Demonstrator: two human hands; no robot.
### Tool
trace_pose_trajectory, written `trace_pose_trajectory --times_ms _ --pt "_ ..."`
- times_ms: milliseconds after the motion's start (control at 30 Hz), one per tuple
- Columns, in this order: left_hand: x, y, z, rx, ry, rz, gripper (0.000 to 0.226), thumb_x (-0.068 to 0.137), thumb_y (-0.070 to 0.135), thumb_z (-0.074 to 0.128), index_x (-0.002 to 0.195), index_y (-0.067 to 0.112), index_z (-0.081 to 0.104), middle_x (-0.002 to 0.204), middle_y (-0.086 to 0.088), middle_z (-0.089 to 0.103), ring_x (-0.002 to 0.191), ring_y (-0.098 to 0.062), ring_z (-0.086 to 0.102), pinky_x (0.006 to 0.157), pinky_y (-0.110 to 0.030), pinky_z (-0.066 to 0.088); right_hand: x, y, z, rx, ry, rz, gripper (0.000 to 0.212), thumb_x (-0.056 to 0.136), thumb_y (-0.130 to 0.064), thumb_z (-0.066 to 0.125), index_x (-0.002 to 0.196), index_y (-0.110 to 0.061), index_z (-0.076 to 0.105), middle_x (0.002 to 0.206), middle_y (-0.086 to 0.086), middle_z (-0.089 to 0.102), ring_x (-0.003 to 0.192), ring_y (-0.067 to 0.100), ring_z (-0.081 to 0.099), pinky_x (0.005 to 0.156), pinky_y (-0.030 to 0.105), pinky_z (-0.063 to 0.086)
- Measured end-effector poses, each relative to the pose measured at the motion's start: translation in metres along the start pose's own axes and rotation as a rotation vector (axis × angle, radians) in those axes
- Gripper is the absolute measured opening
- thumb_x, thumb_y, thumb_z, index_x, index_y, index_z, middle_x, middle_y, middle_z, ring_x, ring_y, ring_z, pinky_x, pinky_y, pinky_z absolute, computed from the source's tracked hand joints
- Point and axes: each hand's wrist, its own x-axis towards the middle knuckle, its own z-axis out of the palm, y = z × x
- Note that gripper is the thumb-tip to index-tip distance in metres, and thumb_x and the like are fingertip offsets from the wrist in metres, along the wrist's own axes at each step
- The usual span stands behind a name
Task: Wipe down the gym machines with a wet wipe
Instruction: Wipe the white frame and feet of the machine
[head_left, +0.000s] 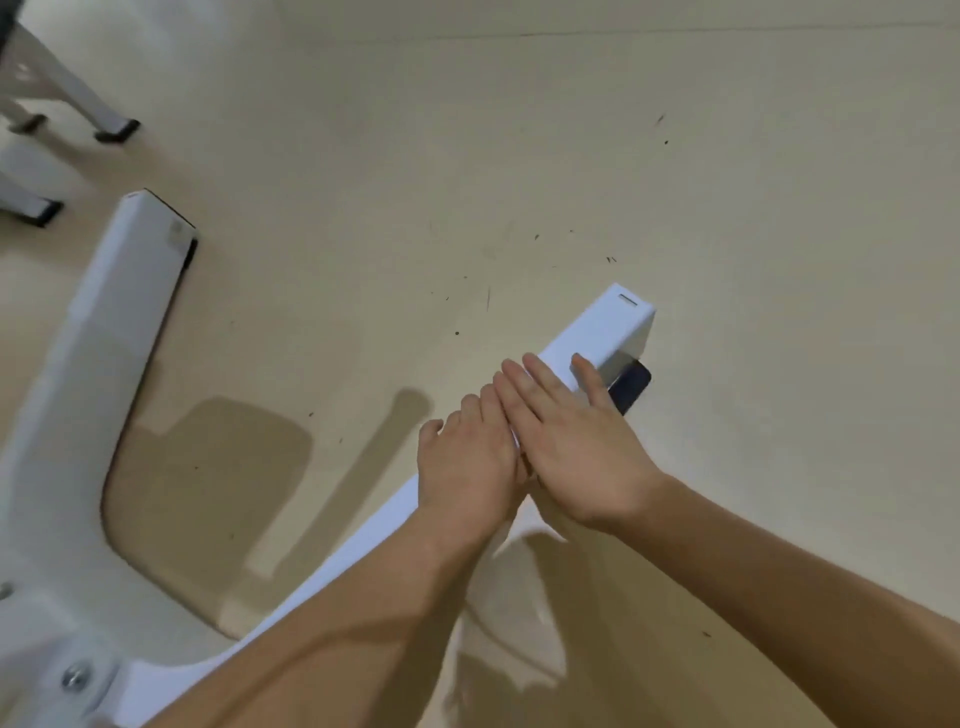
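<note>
A white gym machine base lies on the beige floor, with one leg (613, 325) running from lower left up to a squared end and a black rubber foot (631, 387) under it. Both my hands lie flat side by side on this leg, fingers straight. My left hand (467, 462) presses on the near part, my right hand (566, 441) partly overlaps it, its fingers reaching toward the leg's end. A white wet wipe (524, 525) shows only as a small edge beneath the two palms; most of it is hidden.
A second white leg (130, 291) of the same base runs up the left side, joined by a curved frame with a bolt (78, 678). Grey legs of another machine (104, 122) stand at top left. Beige floor (727, 208) spreads to the right and beyond.
</note>
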Motion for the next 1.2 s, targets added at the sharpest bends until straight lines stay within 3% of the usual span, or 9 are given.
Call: trace_pose_trajectory --times_ms 100,200,333,433,533,667,867,1067,1200 --pt "-0.044 -0.036 -0.003 0.013 -0.080 -0.056 0.065 0.086 0.047 0.042 0.138 0.008 0.040 0.114 -0.002 0.057 0.098 -0.023 0.059 0.080 -0.038 0.042 -0.003 -0.046 0.017 0.063 0.048 -0.105 0.065 0.080 -0.019 0.025 0.137 -0.001 0.050 0.144 0.014 0.049 0.138 0.028 0.041 0.111 0.057 0.019" --pt "-0.080 -0.060 -0.005 0.020 -0.137 -0.162 0.055 0.089 0.057 0.042 0.126 0.017 0.040 0.111 0.005 0.056 0.097 -0.018 0.059 0.082 -0.034 0.038 -0.007 -0.074 0.025 0.057 0.086 -0.192 0.068 0.079 -0.017 0.019 0.139 -0.005 0.050 0.146 0.010 0.047 0.140 0.024 0.038 0.111 0.057 0.020" --pt "-0.082 -0.054 -0.010 0.044 -0.161 -0.273 0.047 0.082 0.053 0.052 0.112 0.019 0.038 0.107 0.004 0.056 0.094 -0.020 0.060 0.081 -0.036 0.037 -0.009 -0.060 0.024 0.015 0.133 -0.252 0.062 0.082 -0.018 0.041 0.144 -0.013 0.044 0.151 0.004 0.041 0.142 0.023 0.033 0.109 0.055 0.014" --pt "-0.058 -0.030 -0.011 -0.015 -0.153 -0.297 0.052 0.081 0.044 0.061 0.118 0.016 0.037 0.114 -0.001 0.053 0.102 -0.024 0.057 0.087 -0.039 0.036 -0.009 -0.030 0.014 -0.017 0.115 -0.169 0.080 0.065 -0.014 0.069 0.141 -0.018 0.047 0.149 0.002 0.045 0.140 0.026 0.038 0.105 0.057 0.016" --pt "-0.030 -0.003 -0.006 -0.055 -0.077 -0.279 0.053 0.086 0.038 0.061 0.126 0.014 0.037 0.119 -0.004 0.052 0.108 -0.025 0.054 0.092 -0.041 0.037 -0.010 -0.001 -0.004 -0.098 0.123 -0.086 0.069 0.066 -0.014 0.061 0.134 -0.013 0.055 0.142 0.006 0.052 0.136 0.029 0.043 0.100 0.056 0.019" --pt "-0.037 -0.001 0.001 0.021 0.003 -0.198 0.081 0.083 0.036 0.067 0.146 0.010 0.024 0.123 -0.004 0.051 0.112 -0.024 0.053 0.104 -0.043 0.034 -0.010 0.002 -0.019 -0.127 0.071 -0.045 0.063 0.072 -0.016 0.055 0.134 -0.006 0.053 0.146 0.015 0.045 0.142 0.031 0.034 0.101 0.062 0.028" --pt "-0.118 -0.071 0.017 0.052 0.058 -0.176 0.078 0.061 0.042 0.079 0.127 0.006 0.058 0.103 -0.003 0.065 0.091 -0.022 0.064 0.096 -0.046 0.047 -0.018 -0.101 0.020 0.033 0.164 -0.320 0.063 0.084 -0.021 0.030 0.140 0.002 0.046 0.147 0.019 0.043 0.137 0.035 0.039 0.106 0.051 0.036" --pt "-0.202 -0.133 0.019 0.103 -0.044 -0.141 0.059 0.084 0.022 0.035 0.138 0.005 0.049 0.133 -0.011 0.056 0.123 -0.025 0.054 0.104 -0.047 0.040 -0.033 -0.178 0.041 -0.012 0.230 -0.512 0.053 0.094 -0.008 0.021 0.139 0.005 0.045 0.140 0.027 0.048 0.130 0.041 0.046 0.106 0.055 0.037" --pt "-0.235 -0.164 0.017 0.116 -0.186 -0.225 0.067 0.093 0.027 0.045 0.152 0.009 0.018 0.155 -0.009 0.030 0.144 -0.023 0.026 0.115 -0.046 0.020 -0.027 -0.229 0.044 -0.105 0.134 -0.515 0.053 0.090 -0.021 0.040 0.135 0.005 0.049 0.125 0.026 0.058 0.114 0.040 0.056 0.104 0.056 0.033"
